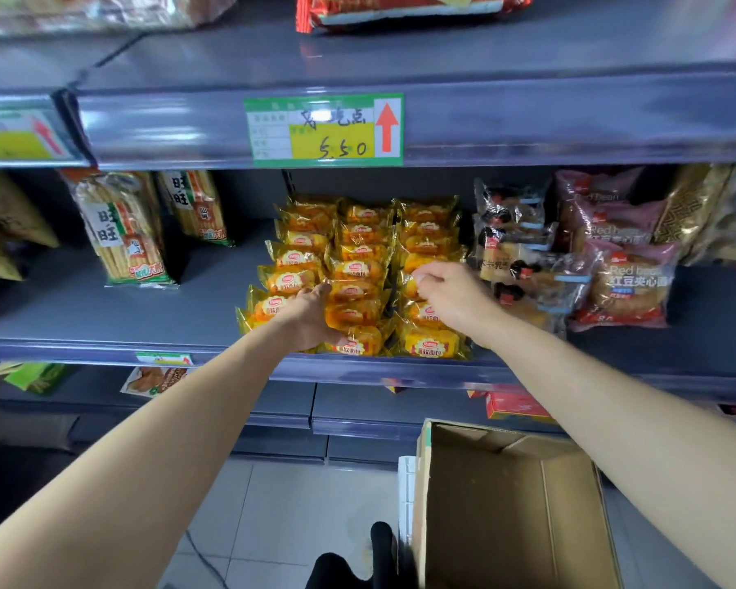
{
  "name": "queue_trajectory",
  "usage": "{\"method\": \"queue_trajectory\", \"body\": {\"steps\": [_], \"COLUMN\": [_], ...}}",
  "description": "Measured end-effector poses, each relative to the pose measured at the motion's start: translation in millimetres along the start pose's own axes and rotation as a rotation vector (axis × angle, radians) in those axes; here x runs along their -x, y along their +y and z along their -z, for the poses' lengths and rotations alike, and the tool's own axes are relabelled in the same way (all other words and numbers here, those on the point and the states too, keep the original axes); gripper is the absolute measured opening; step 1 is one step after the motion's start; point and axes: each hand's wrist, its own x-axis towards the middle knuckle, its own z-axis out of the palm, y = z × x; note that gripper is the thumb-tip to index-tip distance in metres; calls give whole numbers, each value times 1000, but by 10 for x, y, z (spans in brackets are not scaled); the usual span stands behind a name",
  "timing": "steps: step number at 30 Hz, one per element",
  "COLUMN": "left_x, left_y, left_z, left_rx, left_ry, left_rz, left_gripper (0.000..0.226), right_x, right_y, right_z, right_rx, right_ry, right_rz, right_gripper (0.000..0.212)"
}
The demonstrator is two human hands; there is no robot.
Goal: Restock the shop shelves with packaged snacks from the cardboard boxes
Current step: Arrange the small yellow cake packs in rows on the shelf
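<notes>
Three rows of yellow bread packets [360, 248] lie on the grey middle shelf [103, 316]. My left hand [309, 314] lies between the left and middle rows, fingers curled against a middle-row packet [351, 314]. My right hand [451, 291] reaches over the right row and pinches the edge of a yellow packet [411, 286] with curled fingers. An open cardboard box [502, 503] stands on the floor at the lower right; no packets show inside it.
Rice cracker bags [124, 231] stand left of the yellow packets, red bean bread packs [621, 265] to the right. A price tag [324, 129] hangs on the upper shelf edge. Lower shelves hold a red box [515, 406]. Tiled floor lies below.
</notes>
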Motion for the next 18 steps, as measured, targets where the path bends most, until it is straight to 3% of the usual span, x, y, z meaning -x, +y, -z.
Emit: {"method": "queue_trajectory", "body": {"steps": [10,15,18], "left_x": [-4,-60,-35], "left_y": [-49,-39,125], "left_z": [-22,26,60], "left_rx": [25,17,23], "left_ry": [55,-23,100], "left_rz": [-80,-61,-168], "left_gripper": [83,93,72], "right_x": [-21,-161,-221], "right_y": [17,154,255], "right_z": [-29,24,16], "right_rx": [54,-61,-229], "right_ry": [31,22,26], "right_rz": [-103,-363,-514], "right_gripper": [34,35,40]}}
